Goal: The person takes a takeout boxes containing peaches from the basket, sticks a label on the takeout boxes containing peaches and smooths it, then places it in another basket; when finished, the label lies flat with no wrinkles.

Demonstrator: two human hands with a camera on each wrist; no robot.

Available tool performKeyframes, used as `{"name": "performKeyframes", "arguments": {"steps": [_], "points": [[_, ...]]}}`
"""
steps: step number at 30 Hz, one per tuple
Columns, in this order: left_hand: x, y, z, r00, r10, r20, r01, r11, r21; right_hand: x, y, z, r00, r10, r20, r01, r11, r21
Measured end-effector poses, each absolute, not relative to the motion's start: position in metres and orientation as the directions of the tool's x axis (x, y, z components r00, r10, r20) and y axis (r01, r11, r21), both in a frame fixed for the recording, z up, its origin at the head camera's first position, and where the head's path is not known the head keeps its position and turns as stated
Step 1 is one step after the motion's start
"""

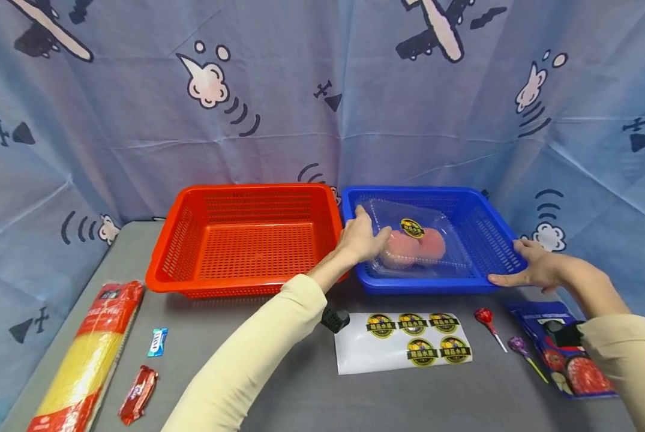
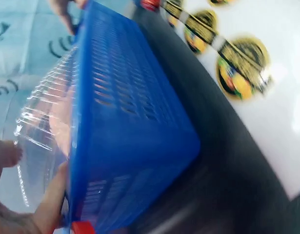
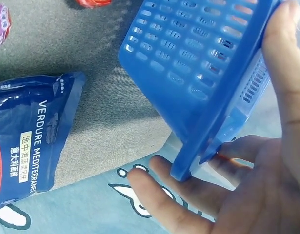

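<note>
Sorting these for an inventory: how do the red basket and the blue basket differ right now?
The red basket holds nothing visible; the blue basket holds a clear clamshell of pinkish fruit. No hand touches the red basket, while the right hand grips the blue basket's corner and the left hand rests on its clamshell. Both are perforated plastic, side by side.

The clear box (image 1: 416, 240) is held in the right-hand basket (image 1: 495, 240), which is set just right of the left-hand basket (image 1: 246, 240). Before the right-hand basket are laid the sticker sheet (image 1: 403, 341), two lollipops (image 1: 486, 324) and a pouch (image 1: 567, 354); well left of it, a noodle packet (image 1: 92, 354) is laid
</note>
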State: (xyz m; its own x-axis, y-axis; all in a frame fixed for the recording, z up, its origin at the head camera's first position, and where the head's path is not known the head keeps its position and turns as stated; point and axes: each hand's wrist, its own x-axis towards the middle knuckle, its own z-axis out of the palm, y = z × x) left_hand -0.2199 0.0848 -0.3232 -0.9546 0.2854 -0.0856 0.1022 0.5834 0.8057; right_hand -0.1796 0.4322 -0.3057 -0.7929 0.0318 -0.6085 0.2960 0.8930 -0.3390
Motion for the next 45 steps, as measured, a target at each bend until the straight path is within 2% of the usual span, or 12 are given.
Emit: {"name": "performKeyframes", "arguments": {"steps": [3, 13, 18, 22, 25, 30, 45], "points": [[-0.217, 0.085, -0.322, -0.938, 0.342, -0.057, 0.199, 0.666, 0.719, -0.179, 0.433, -0.305, -0.798, 0.03, -0.602, 0.277, 0.905, -0.323], [-0.209, 0.087, -0.325, -0.864, 0.501, -0.042, 0.391, 0.723, 0.57, -0.18, 0.434, -0.306, -0.799, 0.028, -0.6, 0.275, 0.905, -0.324], [-0.205, 0.089, -0.329, -0.815, 0.58, 0.006, 0.531, 0.742, 0.41, -0.178, 0.433, -0.306, -0.803, 0.024, -0.596, 0.272, 0.904, -0.33], [-0.2, 0.091, -0.333, -0.819, 0.574, 0.022, 0.561, 0.792, 0.239, -0.177, 0.432, -0.307, -0.799, 0.02, -0.601, 0.282, 0.896, -0.344], [-0.199, 0.091, -0.335, -0.834, 0.552, 0.009, 0.545, 0.822, 0.166, -0.177, 0.432, -0.306, -0.798, 0.019, -0.603, 0.287, 0.891, -0.352], [-0.201, 0.086, -0.339, -0.842, 0.539, -0.011, 0.525, 0.824, 0.213, -0.178, 0.432, -0.305, -0.8, 0.012, -0.6, 0.282, 0.89, -0.359], [-0.2, 0.063, -0.343, -0.783, 0.62, 0.038, 0.6, 0.738, 0.309, -0.174, 0.439, -0.313, -0.819, -0.01, -0.573, 0.258, 0.886, -0.385]]}}
